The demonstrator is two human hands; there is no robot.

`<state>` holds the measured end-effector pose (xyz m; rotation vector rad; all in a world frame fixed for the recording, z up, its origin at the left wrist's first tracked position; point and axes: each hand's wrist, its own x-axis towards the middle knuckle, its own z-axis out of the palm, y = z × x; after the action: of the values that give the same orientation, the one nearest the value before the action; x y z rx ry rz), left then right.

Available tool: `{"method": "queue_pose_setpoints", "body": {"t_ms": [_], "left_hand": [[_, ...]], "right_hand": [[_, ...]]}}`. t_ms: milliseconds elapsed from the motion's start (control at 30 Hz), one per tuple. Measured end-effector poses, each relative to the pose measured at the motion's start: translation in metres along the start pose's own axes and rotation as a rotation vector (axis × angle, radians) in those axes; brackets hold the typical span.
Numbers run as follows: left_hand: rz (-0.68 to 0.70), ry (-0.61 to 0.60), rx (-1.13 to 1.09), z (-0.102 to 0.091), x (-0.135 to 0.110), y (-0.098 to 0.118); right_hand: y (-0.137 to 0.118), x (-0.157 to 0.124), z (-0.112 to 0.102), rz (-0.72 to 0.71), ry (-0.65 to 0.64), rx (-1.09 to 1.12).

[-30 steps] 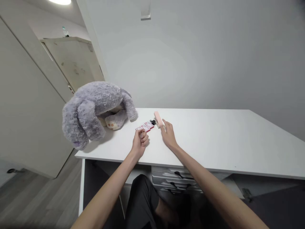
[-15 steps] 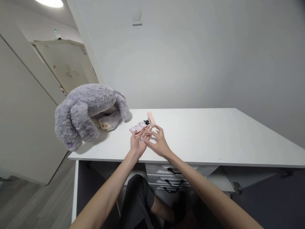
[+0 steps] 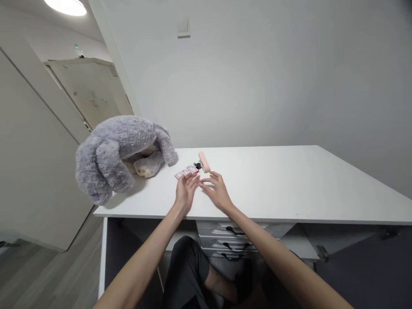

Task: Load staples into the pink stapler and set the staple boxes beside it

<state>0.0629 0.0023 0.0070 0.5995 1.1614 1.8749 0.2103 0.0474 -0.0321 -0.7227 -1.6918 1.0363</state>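
Note:
My left hand point(image 3: 186, 189) is half turned over, its fingers slightly bent and apart, with nothing visible in it. Just behind its fingertips lie flat red-and-white boxes or a card point(image 3: 186, 171) with printed panels, partly covered by the fingers. To the right, my right hand point(image 3: 219, 191) has its thumb and forefinger brought together near the left fingertips; whatever they pinch is too small to make out. Beyond both hands rests a pink stapler point(image 3: 204, 162), with a small black object point(image 3: 197, 165) against its left side.
A large grey plush toy point(image 3: 124, 137) sits on the left of the white tabletop point(image 3: 273, 184). Below the front edge are drawers with black handles point(image 3: 234, 231) and open cabinet doors point(image 3: 363, 262). A wall point(image 3: 244, 86) stands behind.
My left hand has turned from palm up to partly sideways, and the small grey piece on its palm is out of sight. My right hand has drawn slightly to the right.

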Motion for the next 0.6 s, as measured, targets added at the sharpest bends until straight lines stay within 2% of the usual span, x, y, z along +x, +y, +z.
{"method": "queue_pose_setpoints", "body": {"t_ms": [33,67,167,267,333,467,600], "left_hand": [[0.137,0.079,0.187,-0.007,0.005,0.004],[0.196,0.124,0.264,-0.015,0.009,0.009],[0.292,0.152,0.43,-0.041,0.019,0.025],[0.471,0.085,0.959,-0.064,0.028,0.037],[0.489,0.001,1.139,-0.076,0.034,0.041],[0.465,-0.125,1.232,-0.087,0.042,0.043],[0.481,-0.119,1.19,-0.085,0.03,0.042]], "right_hand": [[0.0,0.0,-0.002,0.03,0.013,0.038],[0.001,-0.001,-0.004,0.056,0.016,0.074],[0.0,-0.003,-0.013,0.111,-0.034,0.139],[-0.002,-0.007,-0.028,0.108,-0.11,0.126],[-0.004,-0.009,-0.036,0.095,-0.153,0.11],[-0.008,-0.012,-0.045,0.095,-0.19,0.13],[-0.01,-0.013,-0.043,0.078,-0.208,0.143]]}}
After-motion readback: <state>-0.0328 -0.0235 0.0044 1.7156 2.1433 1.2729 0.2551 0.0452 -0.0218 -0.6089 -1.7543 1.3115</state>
